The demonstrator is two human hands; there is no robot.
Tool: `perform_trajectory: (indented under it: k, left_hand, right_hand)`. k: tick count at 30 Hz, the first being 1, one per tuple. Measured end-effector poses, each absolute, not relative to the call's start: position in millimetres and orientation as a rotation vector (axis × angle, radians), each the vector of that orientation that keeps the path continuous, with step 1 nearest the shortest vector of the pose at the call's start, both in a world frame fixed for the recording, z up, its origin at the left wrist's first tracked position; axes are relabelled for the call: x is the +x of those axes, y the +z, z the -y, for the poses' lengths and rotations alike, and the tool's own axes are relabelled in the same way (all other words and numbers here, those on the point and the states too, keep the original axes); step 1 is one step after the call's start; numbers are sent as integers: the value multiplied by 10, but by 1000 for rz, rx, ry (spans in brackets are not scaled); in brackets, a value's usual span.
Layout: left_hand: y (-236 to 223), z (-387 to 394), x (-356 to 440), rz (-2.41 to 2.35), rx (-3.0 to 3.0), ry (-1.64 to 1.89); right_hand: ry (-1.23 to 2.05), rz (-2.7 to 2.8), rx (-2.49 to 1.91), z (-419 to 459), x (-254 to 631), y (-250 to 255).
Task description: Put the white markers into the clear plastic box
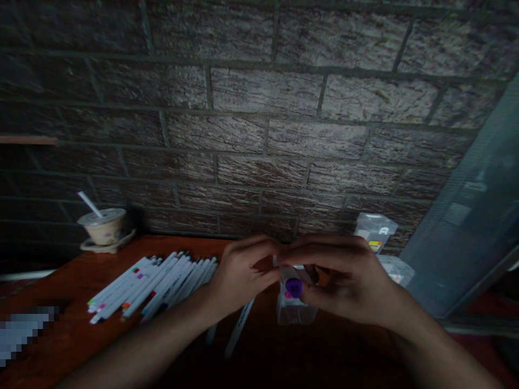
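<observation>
A marker with a purple end (293,287) is held between my two hands, its purple end turned toward me. My right hand (348,273) curls round it, with the thumb by the purple end and the fingers arched over the top. My left hand (243,267) pinches at its left side, the fingertips partly hidden. Just below is a clear plastic case (297,314) with a pink spot showing near its top; my hands cover much of it. A loose white marker (240,328) lies on the table beneath my left hand.
Many white markers (162,286) with coloured ends lie in a pile left on the brown table (52,283). A drink cup with a straw (104,224) stands at the back left. Clear plastic containers (375,229) stand behind my right hand. A brick wall (263,135) rises behind.
</observation>
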State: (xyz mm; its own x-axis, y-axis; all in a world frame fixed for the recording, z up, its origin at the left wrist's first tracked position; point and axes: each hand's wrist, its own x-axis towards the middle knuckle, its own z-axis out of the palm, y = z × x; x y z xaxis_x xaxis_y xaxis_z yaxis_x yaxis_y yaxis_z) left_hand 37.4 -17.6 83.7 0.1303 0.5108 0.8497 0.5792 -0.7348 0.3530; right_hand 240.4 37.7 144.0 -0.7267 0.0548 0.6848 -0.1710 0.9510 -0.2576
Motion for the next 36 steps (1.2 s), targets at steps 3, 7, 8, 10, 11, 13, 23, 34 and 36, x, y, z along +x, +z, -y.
perform_trajectory:
  k: [3,7,8,10,11,13,23,34,36]
  left_hand:
    - [818,168,382,1115,-2316,-1684]
    - [806,167,388,1127,-2314,-1667]
    - [807,169,390,1133,-2312,-1660]
    - [814,176,396,1147,-2317,-1641]
    - [819,181,400,1148,-2320,-1634]
    - [832,190,408,1146,-2328,-1621]
    - [840,208,417,1135,-2315,-1618]
    - [839,204,425,1109,-2309,-1614]
    - [838,207,427,1118,-2316,-1605]
  right_hand:
    - [384,2368,61,-385,2402,1438]
    - [385,2367,64,-390,2398,1446]
    - [384,2368,69,-390,2398,1449]
    - [380,2371,84,-389,2404,1452]
    - [378,2371,87,-388,2408,1453]
    - [374,2374,93,-386,2415,1454]
    - [354,2377,95,-357,2422,1469]
    - [357,2388,115,-371,2431,1472]
    - [368,2389,121,-369,2435,1484]
